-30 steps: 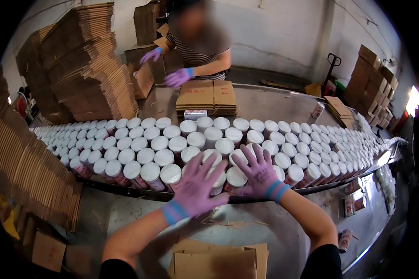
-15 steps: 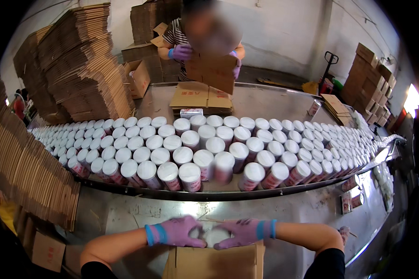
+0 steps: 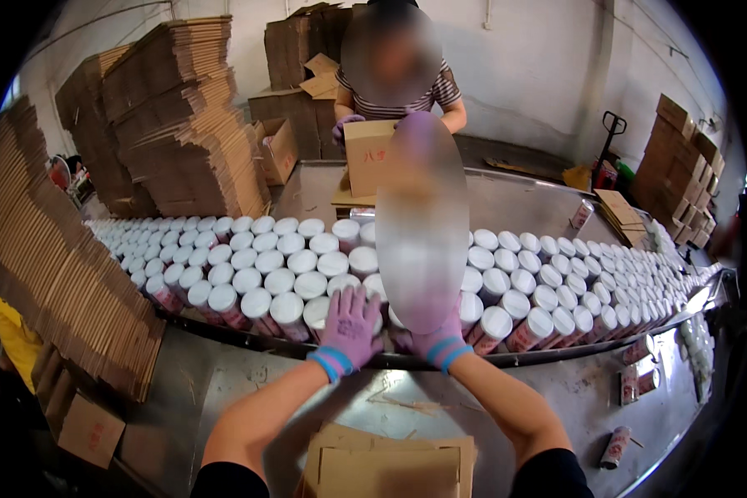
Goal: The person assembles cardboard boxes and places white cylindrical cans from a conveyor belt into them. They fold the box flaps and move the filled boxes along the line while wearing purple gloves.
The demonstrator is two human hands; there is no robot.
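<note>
My left hand [image 3: 350, 328], in a purple glove with a blue cuff, reaches to the near edge of the crowded cans [image 3: 286, 307]. Its fingers are stretched out over the white lids, thumb apart. Beside it, my right hand [image 3: 436, 336], gloved alike, is at the same edge; a blurred patch hides its fingers and whatever they touch. The cans stand upright, with white lids and red-and-white sides. Close to me, between my forearms, is a cardboard box [image 3: 390, 473] with flaps at its top.
Across the metal table a person holds a cardboard box [image 3: 365, 158]. Tall stacks of flattened cartons [image 3: 66, 274] rise on the left. A metal rail [image 3: 249, 339] borders the cans. Loose cans [image 3: 615, 448] lie at the right; a pallet jack [image 3: 610, 145] stands behind.
Both my hands have moved forward from above the box, where they were around a pale round lid, to the cans. The person opposite now holds an opened-up box instead of flatter cardboard.
</note>
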